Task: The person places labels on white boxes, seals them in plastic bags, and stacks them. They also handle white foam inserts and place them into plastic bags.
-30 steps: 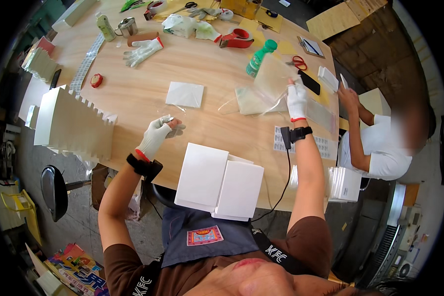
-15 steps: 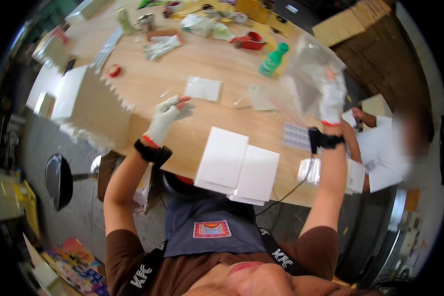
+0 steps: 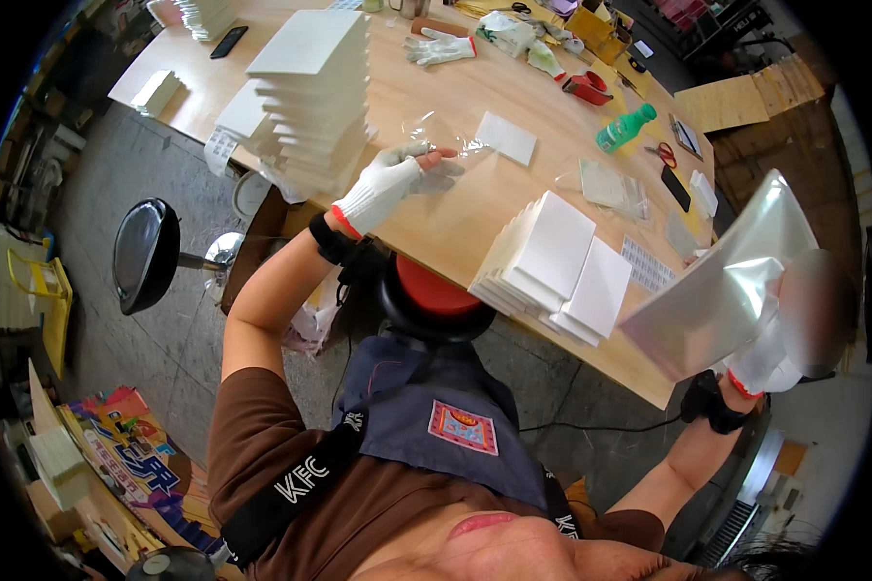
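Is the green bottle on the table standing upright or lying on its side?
Lying on its side: the green bottle rests lengthwise on the wooden table, white cap end pointing toward the far right.

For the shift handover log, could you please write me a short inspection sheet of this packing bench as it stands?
Surface: wooden table, crowded.
Job's things: clear plastic bag raised off the table; small clear film; white flat boxes stacked at the near edge.
Clutter: tall white stack, green bottle, red tape dispenser, spare glove, scissors.
Grippers: left hand gloved, touching the film; right hand gloved, gripping the bag.
Cables: black cable under the table.
Surroundings: black stool, concrete floor.
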Action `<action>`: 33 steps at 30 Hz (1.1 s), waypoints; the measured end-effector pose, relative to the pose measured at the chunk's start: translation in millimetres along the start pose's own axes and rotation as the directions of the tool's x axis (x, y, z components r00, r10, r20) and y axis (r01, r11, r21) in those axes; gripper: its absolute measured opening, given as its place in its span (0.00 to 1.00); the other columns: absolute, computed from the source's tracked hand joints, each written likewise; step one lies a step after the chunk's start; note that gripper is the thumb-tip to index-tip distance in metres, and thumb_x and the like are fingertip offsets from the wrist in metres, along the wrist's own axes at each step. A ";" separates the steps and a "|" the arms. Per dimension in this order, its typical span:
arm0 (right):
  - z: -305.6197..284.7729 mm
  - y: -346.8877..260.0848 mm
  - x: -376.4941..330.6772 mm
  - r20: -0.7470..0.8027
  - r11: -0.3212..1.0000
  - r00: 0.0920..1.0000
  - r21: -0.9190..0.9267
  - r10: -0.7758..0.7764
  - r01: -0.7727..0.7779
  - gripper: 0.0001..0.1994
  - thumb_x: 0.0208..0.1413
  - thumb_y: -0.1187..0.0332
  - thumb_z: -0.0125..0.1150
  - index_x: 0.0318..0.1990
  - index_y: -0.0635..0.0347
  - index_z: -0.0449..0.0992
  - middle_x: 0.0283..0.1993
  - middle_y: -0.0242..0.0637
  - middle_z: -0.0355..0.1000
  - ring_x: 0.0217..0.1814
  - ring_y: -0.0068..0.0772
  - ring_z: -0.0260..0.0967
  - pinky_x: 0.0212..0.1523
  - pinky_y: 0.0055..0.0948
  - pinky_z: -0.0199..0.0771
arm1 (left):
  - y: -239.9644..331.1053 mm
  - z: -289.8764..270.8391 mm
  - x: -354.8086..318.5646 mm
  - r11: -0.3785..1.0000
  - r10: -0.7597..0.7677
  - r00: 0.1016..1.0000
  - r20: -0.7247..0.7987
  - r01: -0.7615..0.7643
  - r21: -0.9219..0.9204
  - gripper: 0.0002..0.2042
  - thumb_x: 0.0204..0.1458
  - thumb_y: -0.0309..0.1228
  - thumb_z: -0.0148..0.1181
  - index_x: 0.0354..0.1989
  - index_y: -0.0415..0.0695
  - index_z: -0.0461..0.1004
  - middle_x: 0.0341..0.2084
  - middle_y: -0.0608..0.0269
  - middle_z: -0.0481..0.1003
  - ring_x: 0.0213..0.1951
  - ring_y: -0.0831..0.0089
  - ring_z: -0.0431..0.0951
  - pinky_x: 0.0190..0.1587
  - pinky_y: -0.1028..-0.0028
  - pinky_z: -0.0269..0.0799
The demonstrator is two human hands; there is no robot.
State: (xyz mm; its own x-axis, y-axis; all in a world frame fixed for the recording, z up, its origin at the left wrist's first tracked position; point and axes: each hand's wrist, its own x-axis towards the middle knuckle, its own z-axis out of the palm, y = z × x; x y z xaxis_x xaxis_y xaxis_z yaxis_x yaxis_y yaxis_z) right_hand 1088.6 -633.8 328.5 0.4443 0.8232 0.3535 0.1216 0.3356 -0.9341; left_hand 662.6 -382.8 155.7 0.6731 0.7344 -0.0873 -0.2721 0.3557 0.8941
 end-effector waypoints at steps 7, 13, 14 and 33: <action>167.8 54.8 -71.1 0.262 0.879 0.965 -0.454 -0.023 0.144 0.16 0.63 0.70 0.50 0.56 0.68 0.68 0.47 0.40 0.73 0.48 0.33 0.72 0.48 0.27 0.74 | 14.3 29.3 -114.4 0.907 0.378 0.884 -0.275 -0.295 0.299 0.42 0.52 0.12 0.47 0.73 0.52 0.35 0.44 0.57 0.77 0.35 0.82 0.71 0.38 0.80 0.71; 268.9 95.5 -137.3 0.529 0.678 0.748 0.378 0.400 -0.630 0.14 0.62 0.68 0.52 0.50 0.68 0.71 0.43 0.37 0.73 0.42 0.27 0.72 0.43 0.25 0.73 | -9.9 36.5 -230.4 0.708 0.549 0.813 -0.196 -0.327 0.627 0.42 0.57 0.14 0.44 0.73 0.60 0.29 0.52 0.55 0.74 0.30 0.88 0.69 0.36 0.85 0.67; 278.3 99.5 -149.6 0.560 0.640 0.714 0.375 0.419 -0.670 0.14 0.62 0.68 0.52 0.50 0.67 0.72 0.42 0.37 0.73 0.42 0.25 0.72 0.43 0.24 0.72 | -13.8 45.8 -250.2 0.719 0.560 0.801 -0.213 -0.341 0.606 0.42 0.57 0.13 0.44 0.73 0.60 0.29 0.50 0.55 0.75 0.30 0.89 0.68 0.36 0.87 0.66; 516.6 50.9 -345.8 0.974 0.552 0.188 0.087 0.129 -0.829 0.18 0.61 0.70 0.50 0.56 0.69 0.67 0.48 0.42 0.74 0.47 0.31 0.74 0.49 0.27 0.75 | -38.3 -18.5 -562.1 0.865 0.499 0.402 -0.768 -0.174 0.471 0.17 0.51 0.17 0.43 0.47 0.38 0.76 0.35 0.66 0.77 0.38 0.80 0.75 0.41 0.79 0.71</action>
State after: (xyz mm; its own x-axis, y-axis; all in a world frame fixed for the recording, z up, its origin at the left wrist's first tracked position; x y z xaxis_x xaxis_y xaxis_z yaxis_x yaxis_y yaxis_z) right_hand 482.6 -664.7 184.0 -0.7649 0.6441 -0.0064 -0.3783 -0.4573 -0.8048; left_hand 281.9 -798.5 162.5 -0.3935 0.9164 0.0733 -0.0286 -0.0919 0.9954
